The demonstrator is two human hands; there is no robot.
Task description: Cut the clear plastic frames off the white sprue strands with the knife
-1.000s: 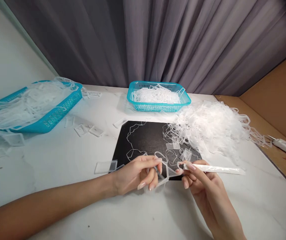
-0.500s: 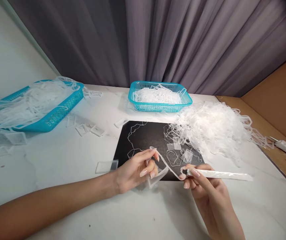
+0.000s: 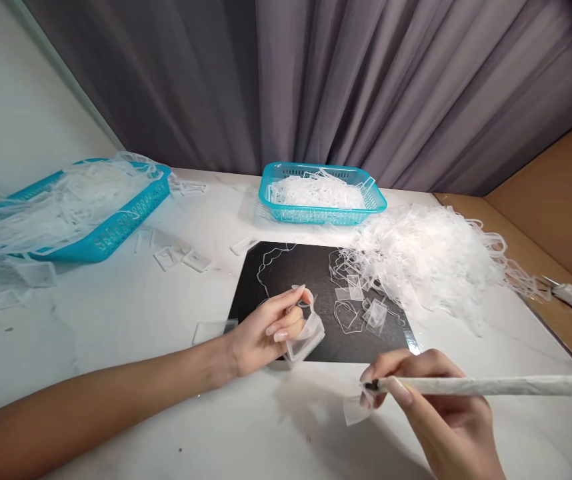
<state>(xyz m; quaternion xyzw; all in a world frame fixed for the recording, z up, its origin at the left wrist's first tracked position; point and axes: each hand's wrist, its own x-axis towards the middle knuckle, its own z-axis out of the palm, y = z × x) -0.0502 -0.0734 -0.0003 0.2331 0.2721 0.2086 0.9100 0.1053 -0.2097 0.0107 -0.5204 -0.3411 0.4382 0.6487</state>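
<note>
My left hand (image 3: 273, 327) is closed over the front edge of the black mat, pinching a translucent, soft-looking frame-shaped piece (image 3: 306, 343) whose thin strip loops by the thumb. Nearer to me on the right, my right hand (image 3: 431, 400) grips a slim white-wrapped tool like a pen or craft knife (image 3: 496, 386). Its dark end lies at the fingertips and its long end points right. A small clear flap (image 3: 356, 411) hangs below those fingertips; whether they pinch it, I cannot tell.
On the black mat (image 3: 306, 267) lie thin clear strips and small rectangles (image 3: 376, 313). A heap of translucent strips (image 3: 426, 253) spreads at the right. Blue baskets, one at the back (image 3: 323, 215) and one at the left (image 3: 131, 220), hold similar pieces. Loose frames (image 3: 196, 260) lie between.
My right hand has moved right and toward me with the white-wrapped tool. The strip that stretched between both hands now curls at my left hand. A small clear flap shows under my right fingertips.
</note>
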